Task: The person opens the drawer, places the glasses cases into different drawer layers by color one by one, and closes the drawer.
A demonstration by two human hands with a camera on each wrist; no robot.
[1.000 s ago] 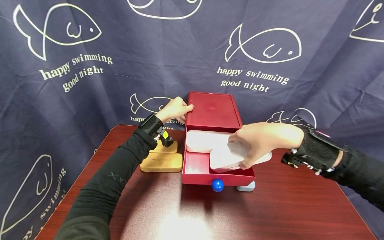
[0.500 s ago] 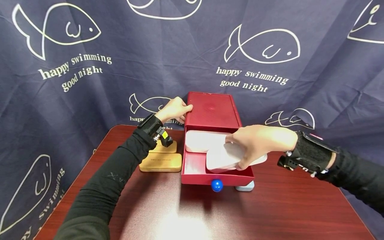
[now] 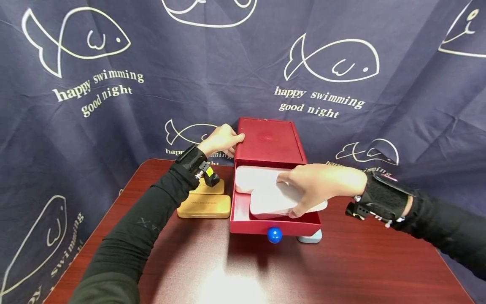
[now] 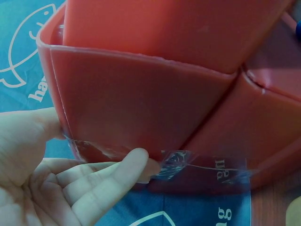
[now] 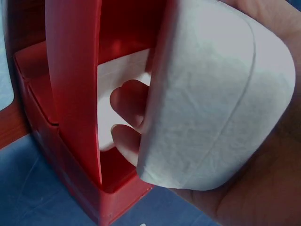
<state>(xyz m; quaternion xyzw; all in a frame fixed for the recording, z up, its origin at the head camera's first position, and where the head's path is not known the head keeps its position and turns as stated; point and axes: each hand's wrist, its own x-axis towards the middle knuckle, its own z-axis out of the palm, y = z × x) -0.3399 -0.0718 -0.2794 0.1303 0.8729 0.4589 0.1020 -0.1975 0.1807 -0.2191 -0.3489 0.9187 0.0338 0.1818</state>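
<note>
from where i sit, my right hand (image 3: 322, 183) grips a white case (image 3: 281, 198) from above, fingers curled over its far edge and thumb on the near side, and the wrist view shows the same: the white case (image 5: 211, 103) fills my palm with two fingertips (image 5: 129, 101) wrapped round its edge. the case sits tilted over the open drawer (image 3: 243, 211) of the red box (image 3: 269, 139), its left end down inside the drawer and its right end riding over the drawer's right wall. a second white case (image 3: 252, 178) lies flat at the back of the same drawer, and the one i hold partly overlaps its front edge. my left hand (image 3: 220, 139) rests against the box's upper left corner, fingers fairly straight along the side with the thumb at the top edge; in the left wrist view the fingers (image 4: 113, 176) lie open against the red wall (image 4: 141, 108), pressing rather than clutching. the drawer's blue knob (image 3: 274, 235) points toward me, and a pale blue case (image 3: 310, 238) peeks out under the drawer's right front corner. two tan cases (image 3: 204, 206) lie on the dark red table (image 3: 341, 270) just left of the box, one behind the other, under my left forearm.
</note>
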